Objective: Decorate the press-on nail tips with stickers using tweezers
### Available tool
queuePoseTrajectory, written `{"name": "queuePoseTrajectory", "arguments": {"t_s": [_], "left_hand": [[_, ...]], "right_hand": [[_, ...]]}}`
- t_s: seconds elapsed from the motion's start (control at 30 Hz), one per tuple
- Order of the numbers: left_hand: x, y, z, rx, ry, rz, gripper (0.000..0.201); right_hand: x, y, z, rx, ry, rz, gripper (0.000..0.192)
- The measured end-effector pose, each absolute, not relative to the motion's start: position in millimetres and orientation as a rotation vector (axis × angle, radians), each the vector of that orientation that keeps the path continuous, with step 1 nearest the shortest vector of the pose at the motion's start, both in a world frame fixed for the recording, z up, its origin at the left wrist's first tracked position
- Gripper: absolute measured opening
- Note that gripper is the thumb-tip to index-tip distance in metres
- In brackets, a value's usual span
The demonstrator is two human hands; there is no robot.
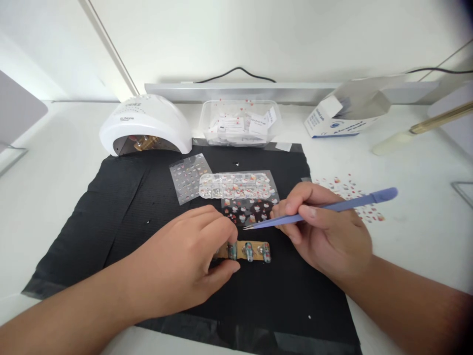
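My left hand (181, 256) is closed around the left part of a gold-brown strip (241, 248), thumb below and fingers above. Glossy, colourful false nails (249, 252) stand on the strip in a row; its left end is hidden behind my fingers. In my right hand (328, 234) are blue tweezers (347, 203), held like a pen. Their fine metal tips point left, just above the strip, with nothing visible between them. Behind lie a clear sticker sheet (244, 213) with small cartoon figures and a clear compartment case (236, 186) of tiny decorations.
A black mat (121, 222) covers the middle of the white table. At the back stand a white nail lamp (148, 118) with something gold inside, a clear tub (240, 135) of packets and an alcohol-pad box (345, 113). Another sticker sheet (190, 177) and a brush (424, 127) lie around.
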State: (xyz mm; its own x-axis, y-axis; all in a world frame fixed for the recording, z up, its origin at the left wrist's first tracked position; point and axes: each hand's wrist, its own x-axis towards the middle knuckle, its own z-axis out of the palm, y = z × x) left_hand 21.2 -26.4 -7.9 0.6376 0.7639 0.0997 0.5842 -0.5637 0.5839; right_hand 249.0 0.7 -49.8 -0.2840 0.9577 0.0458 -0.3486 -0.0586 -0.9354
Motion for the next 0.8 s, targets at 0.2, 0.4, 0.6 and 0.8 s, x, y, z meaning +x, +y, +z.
{"name": "queuePoseTrajectory", "arguments": {"t_s": [0.2,0.4,0.6,0.8], "left_hand": [[20.9,-26.5,-5.7,2.336,1.060,0.423,0.020],[-0.2,-6.4,5.3,2.400,1.341,0.732,0.014],[-24.8,28.5,-9.7,2.302,1.878,0.408,0.046],[-28.3,30.5,-26.4,2.307,1.868,0.236,0.083]], "right_hand": [[249.3,2.1,-51.3,-0.783,-1.128,1.566,0.010],[247.3,2.8,-53.0,-0.770,-1.099,1.567,0.011],[245.7,4.6,-53.0,-0.775,-1.069,1.577,0.012],[243.0,5.9,-53.3,-0.733,-1.056,1.538,0.016]]}}
